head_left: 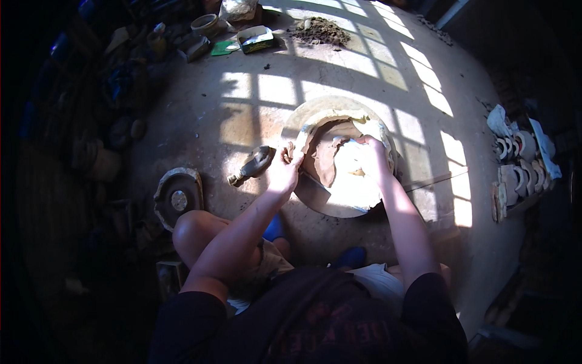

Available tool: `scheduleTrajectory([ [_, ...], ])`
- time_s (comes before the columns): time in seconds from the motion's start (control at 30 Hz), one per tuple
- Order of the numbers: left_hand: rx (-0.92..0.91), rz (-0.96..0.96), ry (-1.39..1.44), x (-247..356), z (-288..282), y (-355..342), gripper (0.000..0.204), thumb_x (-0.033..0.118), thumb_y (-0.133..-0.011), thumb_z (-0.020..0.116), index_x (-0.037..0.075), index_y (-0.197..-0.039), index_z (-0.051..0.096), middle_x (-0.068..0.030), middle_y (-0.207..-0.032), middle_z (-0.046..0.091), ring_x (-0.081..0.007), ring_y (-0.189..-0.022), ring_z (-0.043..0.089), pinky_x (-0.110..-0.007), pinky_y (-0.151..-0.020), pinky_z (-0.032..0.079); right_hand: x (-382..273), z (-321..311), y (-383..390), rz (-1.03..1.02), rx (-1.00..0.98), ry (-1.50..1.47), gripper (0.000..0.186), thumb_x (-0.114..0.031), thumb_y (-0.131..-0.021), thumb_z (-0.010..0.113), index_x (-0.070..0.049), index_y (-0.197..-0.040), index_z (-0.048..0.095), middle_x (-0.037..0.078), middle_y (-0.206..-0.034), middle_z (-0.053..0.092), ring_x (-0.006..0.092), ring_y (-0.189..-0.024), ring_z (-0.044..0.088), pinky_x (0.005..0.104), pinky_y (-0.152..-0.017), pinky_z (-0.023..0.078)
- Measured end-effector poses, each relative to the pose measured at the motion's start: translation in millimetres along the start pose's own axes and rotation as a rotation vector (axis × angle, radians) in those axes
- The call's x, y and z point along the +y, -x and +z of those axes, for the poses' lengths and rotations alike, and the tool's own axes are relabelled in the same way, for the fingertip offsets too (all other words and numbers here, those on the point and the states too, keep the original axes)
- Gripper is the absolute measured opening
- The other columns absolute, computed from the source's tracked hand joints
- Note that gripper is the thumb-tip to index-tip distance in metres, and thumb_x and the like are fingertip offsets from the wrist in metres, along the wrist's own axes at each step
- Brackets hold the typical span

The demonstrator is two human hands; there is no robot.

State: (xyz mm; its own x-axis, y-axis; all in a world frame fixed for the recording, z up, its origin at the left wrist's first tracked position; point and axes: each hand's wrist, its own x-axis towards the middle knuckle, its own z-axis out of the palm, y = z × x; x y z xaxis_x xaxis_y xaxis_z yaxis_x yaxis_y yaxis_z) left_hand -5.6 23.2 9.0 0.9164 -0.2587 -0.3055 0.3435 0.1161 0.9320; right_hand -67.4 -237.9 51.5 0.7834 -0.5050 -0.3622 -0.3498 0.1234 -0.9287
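In front of me a pale round mould [309, 130], probably plaster, rests on a round wheel head [330, 210]. Brown clay [321, 159] lines its inside, with an uneven torn edge toward the middle. Strong sunlight washes out the right part of the mould. My left hand [287, 168] is at the mould's left rim, fingers curled together; whether something small is pinched there is unclear. My right hand [374, 155] reaches inside at the upper right, against the wall, with fingertips lost in the glare. A dark bottle-shaped object [253, 165] lies left of the mould.
Another round mould [197, 193] stands by my left knee. Beyond lie a heap of dark soil [321, 31], a box [254, 39], a green sheet [224, 48] and a round pot [205, 24]. Several curved mould pieces [520, 179] are stacked at the right.
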Motion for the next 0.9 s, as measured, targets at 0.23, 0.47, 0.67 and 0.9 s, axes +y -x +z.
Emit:
scheduleTrajectory([
  [0.23, -0.026, 0.01, 0.067, -1, -19, -3, 0.043, 0.016, -0.101, 0.072, 0.002, -0.14, 0.057, -0.0106, -0.122, 0.072, -0.0176, -0.105, 0.068, -0.032, -0.092, 0.053, -51, -11, 25, -0.112, -0.352, 0.701, 0.03, -0.008, -0.092, 0.073, 0.001, -0.12, 0.068, 0.012, -0.092, 0.072, 0.0149, -0.079, 0.07, 0.0296, -0.067, 0.056],
  [0.47, -0.018, 0.023, -0.118, -9, -6, -5, 0.034, 0.012, -0.103, 0.07, 0.005, -0.135, 0.058, -0.0036, -0.113, 0.069, -0.0104, -0.097, 0.063, -0.027, -0.086, 0.051, -39, -19, 44, -0.222, 0.061, 0.192, 0.011, -0.008, -0.098, 0.064, 0.0, -0.104, 0.058, 0.01, -0.089, 0.063, 0.0182, -0.074, 0.069, 0.0363, -0.064, 0.056],
  [0.67, -0.029, -0.053, -0.095, -6, -10, 5, 0.051, 0.017, -0.099, 0.074, 0.001, -0.144, 0.056, -0.0151, -0.127, 0.071, -0.0202, -0.112, 0.068, -0.034, -0.098, 0.052, -58, 41, 41, -1.01, -0.203, 0.839, 0.04, -0.001, -0.09, 0.062, 0.004, -0.13, 0.063, 0.019, -0.112, 0.073, 0.0266, -0.104, 0.073, 0.0353, -0.09, 0.059],
  [0.9, 0.081, 0.043, -0.211, -4, -15, 25, 0.026, 0.016, -0.104, 0.069, 0.002, -0.124, 0.06, -0.0043, -0.103, 0.069, -0.0113, -0.092, 0.063, -0.028, -0.082, 0.051, -78, 29, 64, -0.926, -0.366, 0.884, 0.038, -0.004, -0.088, 0.074, -0.002, -0.126, 0.071, 0.02, -0.118, 0.073, 0.0323, -0.105, 0.073, 0.0371, -0.09, 0.059],
])
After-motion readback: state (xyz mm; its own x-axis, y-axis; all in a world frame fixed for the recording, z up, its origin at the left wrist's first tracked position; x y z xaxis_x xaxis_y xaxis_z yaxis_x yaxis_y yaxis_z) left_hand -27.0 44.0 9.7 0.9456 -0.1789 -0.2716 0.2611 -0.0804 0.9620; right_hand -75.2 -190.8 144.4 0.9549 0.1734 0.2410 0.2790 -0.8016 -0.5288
